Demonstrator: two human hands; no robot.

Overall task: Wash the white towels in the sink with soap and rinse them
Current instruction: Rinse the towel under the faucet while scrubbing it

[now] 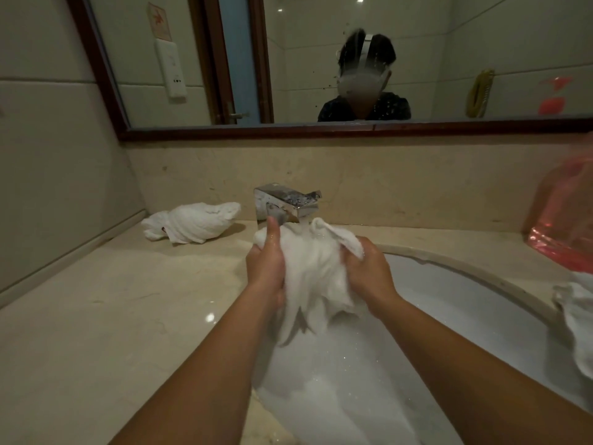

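I hold a wet white towel (313, 271) bunched up over the sink (475, 303), right under the chrome faucet (288, 202), whose water runs onto the top of the cloth. My left hand (266, 264) grips its left side, thumb pointing up. My right hand (369, 268) grips its right side. The towel's lower end hangs toward foamy white water (337, 380) in the basin. A second white towel (192, 221), twisted, lies on the counter left of the faucet. A third white towel (577, 319) drapes over the sink's right rim.
A beige marble counter (112, 316) surrounds the sink. A pink translucent plastic bag (564, 216) stands at the back right. A dark-framed mirror (288, 130) runs along the wall behind the faucet, showing a person's reflection.
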